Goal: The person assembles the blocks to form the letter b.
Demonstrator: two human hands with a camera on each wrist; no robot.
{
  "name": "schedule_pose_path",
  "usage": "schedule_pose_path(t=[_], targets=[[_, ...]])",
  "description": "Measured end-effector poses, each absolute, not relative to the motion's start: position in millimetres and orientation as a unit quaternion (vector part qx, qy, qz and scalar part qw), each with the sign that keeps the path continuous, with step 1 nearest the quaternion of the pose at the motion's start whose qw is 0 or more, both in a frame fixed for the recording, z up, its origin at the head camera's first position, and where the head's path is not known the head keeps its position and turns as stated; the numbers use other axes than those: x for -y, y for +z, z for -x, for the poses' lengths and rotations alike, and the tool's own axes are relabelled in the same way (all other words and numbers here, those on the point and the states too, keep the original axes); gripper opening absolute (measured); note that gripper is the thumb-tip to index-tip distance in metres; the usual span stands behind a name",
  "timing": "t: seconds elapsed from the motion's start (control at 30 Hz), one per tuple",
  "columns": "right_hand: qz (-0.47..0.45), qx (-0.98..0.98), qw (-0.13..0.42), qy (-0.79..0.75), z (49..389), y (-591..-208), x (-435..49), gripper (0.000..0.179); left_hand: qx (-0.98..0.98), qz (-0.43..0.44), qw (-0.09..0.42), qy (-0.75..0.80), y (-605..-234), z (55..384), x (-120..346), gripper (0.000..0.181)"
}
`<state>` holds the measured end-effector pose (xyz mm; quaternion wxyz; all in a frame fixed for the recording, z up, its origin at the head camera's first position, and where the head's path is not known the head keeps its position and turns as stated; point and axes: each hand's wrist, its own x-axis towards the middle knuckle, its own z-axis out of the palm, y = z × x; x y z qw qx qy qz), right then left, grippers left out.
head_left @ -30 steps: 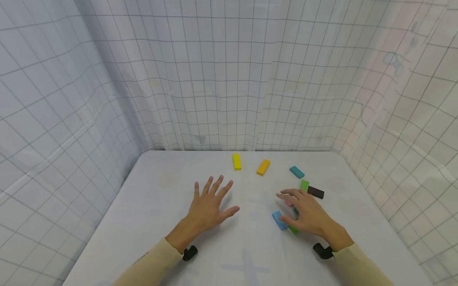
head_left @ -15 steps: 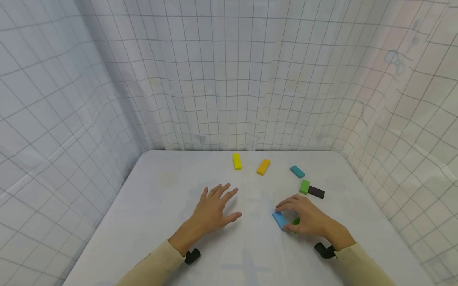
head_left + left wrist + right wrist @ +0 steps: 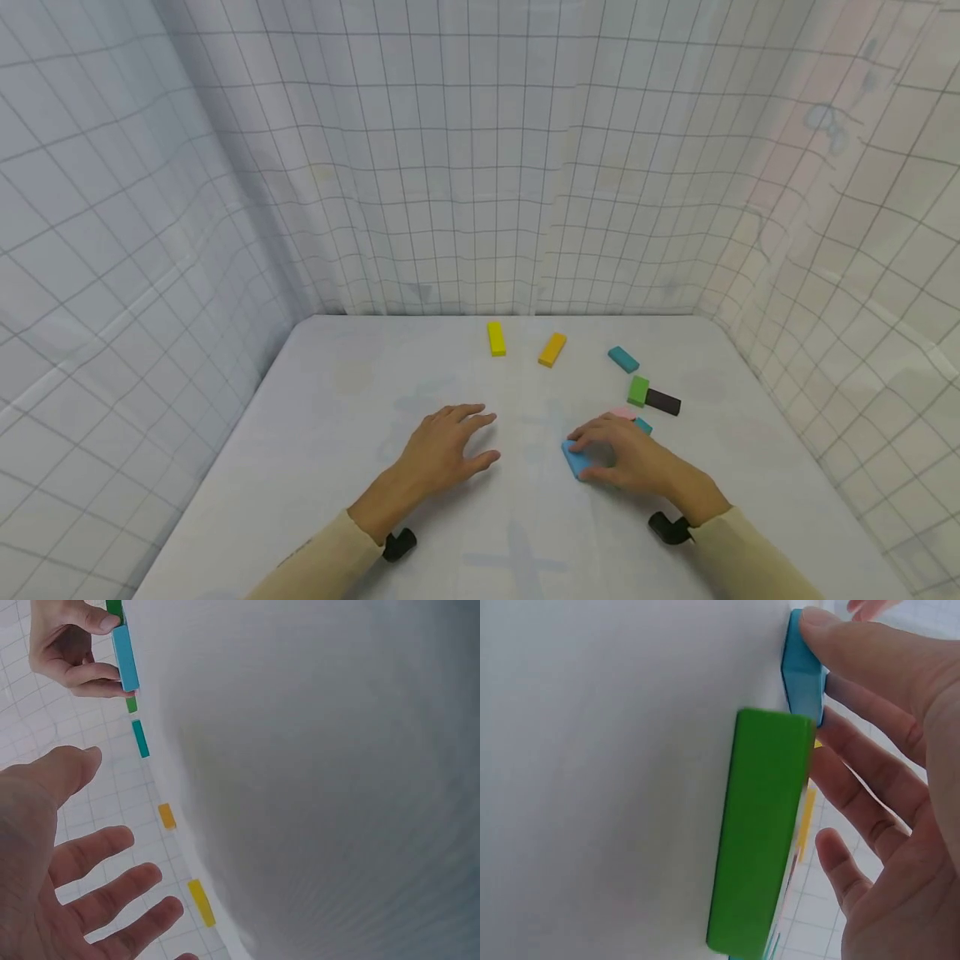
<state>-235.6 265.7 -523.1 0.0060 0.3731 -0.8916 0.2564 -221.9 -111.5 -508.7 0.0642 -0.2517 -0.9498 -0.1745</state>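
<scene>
My right hand [image 3: 630,454] pinches a light blue block [image 3: 573,460] between thumb and fingertips, low over the white table. In the right wrist view the thumb lies on one side of the blue block [image 3: 801,671] and the fingers on the other. Close beside that hand is a longer green block [image 3: 761,832], hidden under the hand in the head view. My left hand [image 3: 438,450] hovers over the table to the left, fingers relaxed and apart, holding nothing. The left wrist view shows its palm [image 3: 30,877] and spread fingers.
Behind the right hand, a pink piece [image 3: 622,412] and a teal piece [image 3: 642,426] peek out. Farther back lie a green block [image 3: 638,391] against a dark block [image 3: 663,402], a teal block [image 3: 623,359], an orange block [image 3: 552,350] and a yellow block [image 3: 497,339]. Gridded curtains [image 3: 480,167] surround the table.
My right hand has closed its fingers on the blue block and shifted it slightly left, uncovering the pink and teal pieces. My left hand's fingers have drawn back and spread less.
</scene>
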Motion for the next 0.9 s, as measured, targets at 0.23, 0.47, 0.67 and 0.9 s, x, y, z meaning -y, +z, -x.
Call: schedule_pose_path(t=[0.23, 0.47, 0.67, 0.9], targets=[[-0.363, 0.895, -0.003, 0.261, 235, -522, -249, 0.031, 0.946, 0.259, 0.059, -0.188, -511, 217, 116, 0.052], [-0.365, 0.898, -0.018, 0.246, 239, -518, -230, 0.037, 0.940, 0.279, 0.064, -0.186, -509, 215, 120, 0.046], [-0.371, 0.895, -0.035, 0.246, 242, -517, -212, 0.041, 0.942, 0.276, 0.024, -0.188, -504, 214, 121, 0.043], [-0.383, 0.893, -0.037, 0.234, 244, -519, -196, 0.043, 0.943, 0.282, 0.007, -0.175, -506, 213, 123, 0.042]])
